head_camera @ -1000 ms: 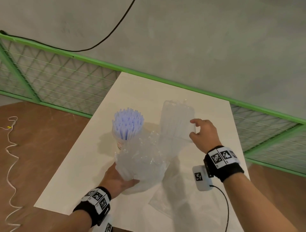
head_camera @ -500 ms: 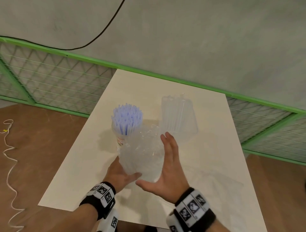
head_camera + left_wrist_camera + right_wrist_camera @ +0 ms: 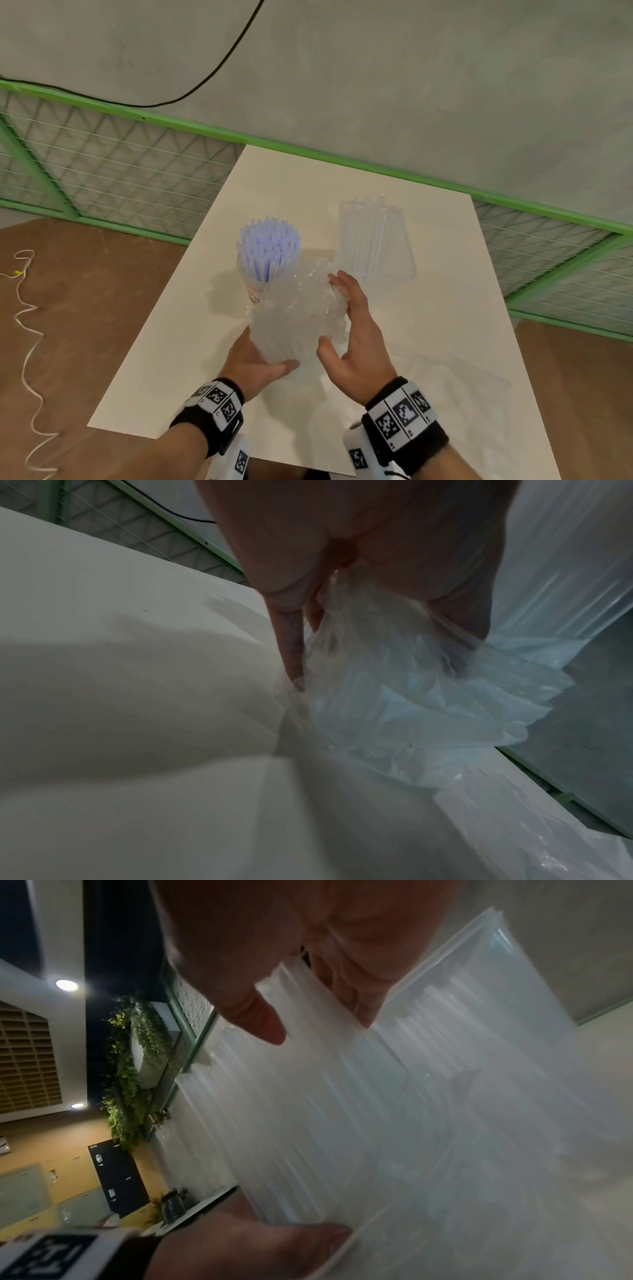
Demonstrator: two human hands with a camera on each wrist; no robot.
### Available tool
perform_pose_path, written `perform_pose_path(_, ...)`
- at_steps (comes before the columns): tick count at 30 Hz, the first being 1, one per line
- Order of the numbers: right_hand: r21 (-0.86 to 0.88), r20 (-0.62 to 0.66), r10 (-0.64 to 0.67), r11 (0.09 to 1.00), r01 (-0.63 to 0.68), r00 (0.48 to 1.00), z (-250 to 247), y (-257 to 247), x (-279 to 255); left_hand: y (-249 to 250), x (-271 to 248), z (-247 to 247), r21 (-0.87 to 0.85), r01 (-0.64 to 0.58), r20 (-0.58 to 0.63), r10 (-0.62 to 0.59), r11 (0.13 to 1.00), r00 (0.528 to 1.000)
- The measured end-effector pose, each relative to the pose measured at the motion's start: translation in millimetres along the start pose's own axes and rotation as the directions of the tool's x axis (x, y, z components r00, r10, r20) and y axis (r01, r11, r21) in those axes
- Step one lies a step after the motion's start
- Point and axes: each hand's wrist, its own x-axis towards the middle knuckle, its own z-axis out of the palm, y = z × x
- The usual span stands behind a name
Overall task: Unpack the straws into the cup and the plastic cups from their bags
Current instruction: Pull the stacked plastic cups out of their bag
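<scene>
A tall stack of plastic cups (image 3: 291, 329), clear and ribbed, still wrapped in a thin crinkled bag (image 3: 308, 291), stands near the front of the pale, smooth bench (image 3: 428, 325). The left hand (image 3: 253, 368) grips the stack low down, its thumb curled across the base. From the left wrist view the fingers (image 3: 291, 653) press into limp, glossy film bunched beneath the palm. The right hand (image 3: 356, 337) lies against the stack's right side with fingers nearly straight, fingertips (image 3: 337, 281) touching the puckered top of the bag and the thumb set apart lower down; it is released, not clenched. Just behind and left of the stack, a cup (image 3: 253, 291) with a patterned wall holds a dense bundle of pale lilac straws (image 3: 269, 245), upright, tips fanned. Farther right at the back stands a second stack of clear cups (image 3: 375, 240), tapered and glossy. A flat, transparent empty bag (image 3: 455, 373) lies on the bench at the right.
</scene>
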Motion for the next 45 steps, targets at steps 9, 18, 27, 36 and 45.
perform_pose_path(9, -0.108, -0.189, -0.027, 0.994, 0.007, 0.982, 4.2, 19.5, 8.0, 3.2, -4.6, -1.7, -0.071, 0.012, 0.003, -0.012, 0.997, 1.0)
perform_pose_path(18, -0.132, -0.226, 0.054, 0.988, -0.086, 0.973, 11.6, 19.2, 1.9, 4.1, -5.9, 0.9, -0.124, 0.033, -0.027, -0.036, 0.992, 0.999)
perform_pose_path(27, -0.142, -0.312, 0.047, 0.985, -0.095, 0.949, 13.2, 18.2, 15.3, 6.7, -7.0, 2.4, -0.145, 0.032, -0.052, -0.04, 0.989, 0.998)
perform_pose_path(36, -0.166, -0.355, 0.012, 0.983, -0.076, 0.935, 12.6, 16.0, 27.5, 5.1, -6.1, 2.9, -0.14, 0.042, -0.05, -0.05, 0.989, 0.998)
perform_pose_path(45, -0.17, -0.387, -0.033, 0.985, -0.036, 0.922, 6.9, 4.5, 37.0, 7.5, -7.0, 1.8, -0.13, 0.04, -0.043, -0.046, 0.991, 0.998)
